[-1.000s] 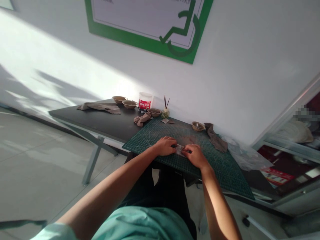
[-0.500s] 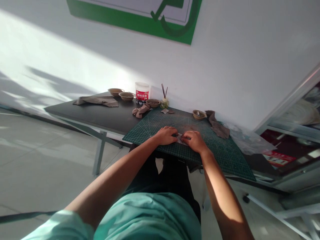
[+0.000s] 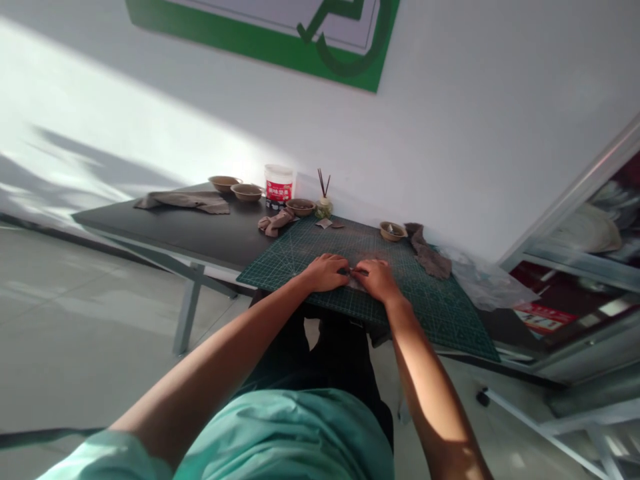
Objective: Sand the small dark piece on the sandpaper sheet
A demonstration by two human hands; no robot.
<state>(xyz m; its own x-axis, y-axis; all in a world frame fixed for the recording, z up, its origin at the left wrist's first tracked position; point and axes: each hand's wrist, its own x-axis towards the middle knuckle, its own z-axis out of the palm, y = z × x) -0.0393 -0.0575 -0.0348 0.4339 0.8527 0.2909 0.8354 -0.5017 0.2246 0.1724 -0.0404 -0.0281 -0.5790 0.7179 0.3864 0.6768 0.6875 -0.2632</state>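
At the near edge of the green cutting mat [image 3: 280, 257], my left hand [image 3: 327, 273] is closed with its fingertips pinched together. My right hand [image 3: 377, 280] meets it from the right, also in a pinch. Between and under the fingertips lies a small pale sheet [image 3: 355, 285], lighter than the mat; the fingers cover much of it, and its material is too small to make out. A brown cloth patch [image 3: 375, 255] shows just behind my right hand.
Along the wall stand a bowl [image 3: 300, 208], a white-and-red tub [image 3: 279, 187] and a reed diffuser [image 3: 324, 208]. Brown cloths [image 3: 187, 201] lie on the black table [image 3: 210, 233]. Right of the mat are another bowl [image 3: 393, 232], a dark cloth [image 3: 427, 253] and clear plastic [image 3: 480, 280].
My right hand has moved left, so its fingertips now nearly touch those of my left hand over the pale sheet. The whole view has shifted slightly.
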